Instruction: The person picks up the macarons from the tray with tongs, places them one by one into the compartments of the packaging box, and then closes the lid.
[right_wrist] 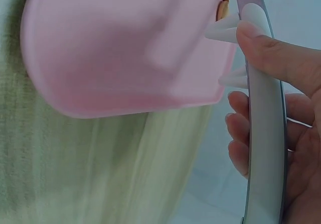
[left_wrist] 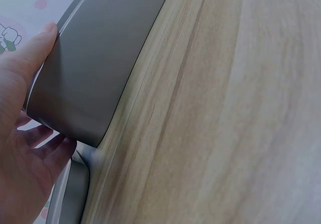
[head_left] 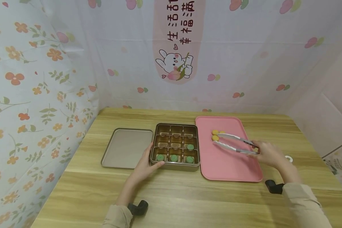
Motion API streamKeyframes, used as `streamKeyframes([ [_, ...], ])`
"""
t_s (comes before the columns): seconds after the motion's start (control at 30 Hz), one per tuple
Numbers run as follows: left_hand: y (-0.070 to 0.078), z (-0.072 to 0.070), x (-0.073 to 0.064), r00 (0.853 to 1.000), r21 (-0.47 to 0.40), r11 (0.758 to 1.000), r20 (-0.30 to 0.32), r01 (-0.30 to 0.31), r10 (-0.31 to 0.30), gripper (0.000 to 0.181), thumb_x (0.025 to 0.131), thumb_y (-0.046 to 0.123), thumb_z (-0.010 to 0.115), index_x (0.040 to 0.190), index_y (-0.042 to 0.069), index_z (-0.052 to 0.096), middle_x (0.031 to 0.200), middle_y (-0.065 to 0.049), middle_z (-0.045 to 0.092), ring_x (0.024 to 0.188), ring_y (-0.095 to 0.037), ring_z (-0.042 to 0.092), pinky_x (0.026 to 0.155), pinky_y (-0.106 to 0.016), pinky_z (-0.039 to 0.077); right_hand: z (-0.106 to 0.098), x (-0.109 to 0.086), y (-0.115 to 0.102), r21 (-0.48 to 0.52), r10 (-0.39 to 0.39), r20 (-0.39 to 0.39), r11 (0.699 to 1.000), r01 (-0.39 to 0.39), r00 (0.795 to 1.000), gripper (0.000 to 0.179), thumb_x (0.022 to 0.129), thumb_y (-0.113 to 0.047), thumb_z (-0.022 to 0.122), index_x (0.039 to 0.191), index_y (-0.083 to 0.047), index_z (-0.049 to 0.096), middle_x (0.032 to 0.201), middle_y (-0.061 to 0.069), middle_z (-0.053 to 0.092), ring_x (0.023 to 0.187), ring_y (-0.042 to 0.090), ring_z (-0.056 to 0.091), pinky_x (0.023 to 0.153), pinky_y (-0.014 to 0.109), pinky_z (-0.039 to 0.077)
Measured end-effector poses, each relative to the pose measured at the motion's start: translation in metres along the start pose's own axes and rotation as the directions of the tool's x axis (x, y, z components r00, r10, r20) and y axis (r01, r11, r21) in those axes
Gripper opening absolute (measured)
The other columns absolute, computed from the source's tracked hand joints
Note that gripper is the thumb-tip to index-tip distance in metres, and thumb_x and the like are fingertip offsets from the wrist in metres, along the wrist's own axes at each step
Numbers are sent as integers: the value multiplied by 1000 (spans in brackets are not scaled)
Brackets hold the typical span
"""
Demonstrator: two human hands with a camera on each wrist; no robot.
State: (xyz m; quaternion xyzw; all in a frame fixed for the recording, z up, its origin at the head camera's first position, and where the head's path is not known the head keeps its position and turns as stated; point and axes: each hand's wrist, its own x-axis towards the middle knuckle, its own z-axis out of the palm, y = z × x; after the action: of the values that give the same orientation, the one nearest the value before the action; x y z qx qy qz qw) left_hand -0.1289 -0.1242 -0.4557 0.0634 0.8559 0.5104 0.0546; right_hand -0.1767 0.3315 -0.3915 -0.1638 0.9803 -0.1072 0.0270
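Note:
My right hand (head_left: 269,153) grips metal tongs (right_wrist: 266,133) with white tips, thumb on one arm and fingers behind. Their spread tips are beside small round yellow pieces (head_left: 215,138), perhaps cookies, on a pink tray (head_left: 222,167). To the tray's left sits a square metal tin (head_left: 176,166) with a gold divided insert. Round green pieces (head_left: 174,158) lie in its three front compartments and the middle-row right one; the others look bare. My left hand (head_left: 143,165) holds the tin's front left corner, thumb at the rim, fingers along the side.
A flat square lid (head_left: 128,148) lies left of the tin, close to my left fingers. Right of the tray, a small white ring (head_left: 289,158) shows behind my right wrist. A printed cloth (head_left: 117,63) hangs behind the wooden table (head_left: 188,202).

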Motion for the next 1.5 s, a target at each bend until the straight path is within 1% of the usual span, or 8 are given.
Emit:
streamKeyframes([
  [0.23,0,0,-1,1000,0,1000,4,-6,6,98,79,41,68,148,13,5,154,-14,9,140,-36,12,111,-57,15,6,1,3,26,13,20,1000,-13,1000,44,76,-23,71,108,4,57,74,2,58,60,11,47,48,24,34],
  [0.5,-1,1,0,1000,-1,1000,-3,-11,11,97,78,40,69,148,13,6,154,-14,10,140,-36,13,112,-56,15,11,1,3,62,25,31,998,-27,999,41,78,-22,70,105,4,56,73,3,55,59,13,44,50,24,32],
  [0.73,-1,1,0,1000,5,1000,-5,-8,8,97,79,41,69,148,15,6,154,-14,10,140,-36,13,111,-57,15,11,1,3,47,26,33,999,-28,999,48,79,-23,68,113,8,54,70,1,51,58,13,40,50,24,29],
  [0.93,-2,1,0,1000,2,1000,-5,-7,7,97,79,40,69,148,14,6,154,-15,10,140,-37,12,111,-57,16,10,-1,1,54,18,31,998,-20,999,46,80,-22,68,113,8,54,70,1,52,58,13,40,49,24,30],
  [1.23,-2,1,0,1000,5,1000,-6,-1,1,98,78,42,69,148,15,6,154,-14,10,140,-36,13,112,-56,15,5,-5,-6,55,20,28,998,-22,999,55,80,-23,69,119,10,51,72,2,53,58,12,42,49,23,31],
  [1.3,-2,1,0,1000,8,1000,-6,-1,1,98,78,42,68,148,15,6,153,-15,10,140,-36,13,112,-56,15,2,-6,-8,64,17,22,998,-18,1000,51,80,-22,68,118,9,52,72,3,53,58,12,42,49,23,31],
  [1.43,-2,1,0,1000,10,1000,-2,2,-2,98,78,42,68,148,15,5,153,-15,10,140,-36,13,111,-57,15,-3,-7,-14,70,2,-3,998,-2,1000,39,79,-20,70,108,2,56,72,2,52,57,12,40,47,23,30],
  [1.5,-2,1,0,1000,8,1000,0,4,-4,98,78,42,68,148,15,5,153,-15,10,140,-36,13,111,-57,16,-6,-8,-17,68,-11,-18,998,13,1000,38,78,-20,70,107,2,57,72,2,53,57,11,41,47,22,30],
])
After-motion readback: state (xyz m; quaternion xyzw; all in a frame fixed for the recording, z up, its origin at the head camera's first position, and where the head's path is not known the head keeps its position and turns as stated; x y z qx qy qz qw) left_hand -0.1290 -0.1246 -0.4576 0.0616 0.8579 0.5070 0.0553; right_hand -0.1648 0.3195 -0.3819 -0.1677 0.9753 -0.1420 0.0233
